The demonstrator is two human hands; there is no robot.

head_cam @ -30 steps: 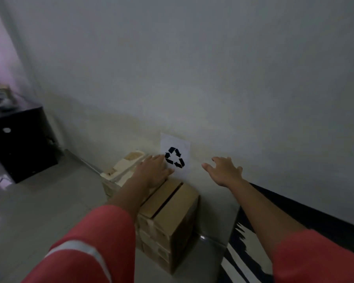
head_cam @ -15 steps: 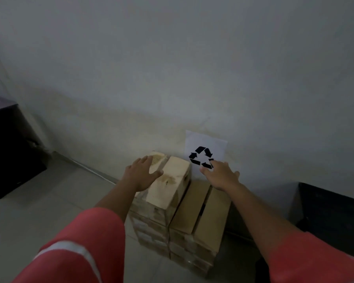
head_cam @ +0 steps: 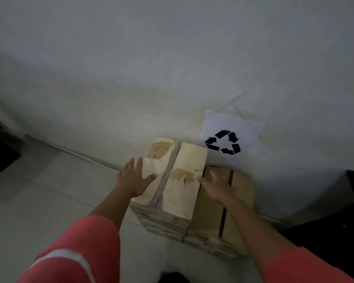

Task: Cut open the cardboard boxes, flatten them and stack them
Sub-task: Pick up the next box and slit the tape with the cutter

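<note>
Cardboard makes two stacks on the floor, pushed up against the white wall. Under the left hand sits the taller pale cardboard box stack with a tape strip down its top. That hand lies flat with fingers spread, over the stack's left edge. The right hand is spread too, over the lower brown cardboard box stack, just beside the pale one's right edge. Bare pale floor tiles lie left of the left hand. A white paper with a black recycle sign hangs beyond the right hand.
</note>
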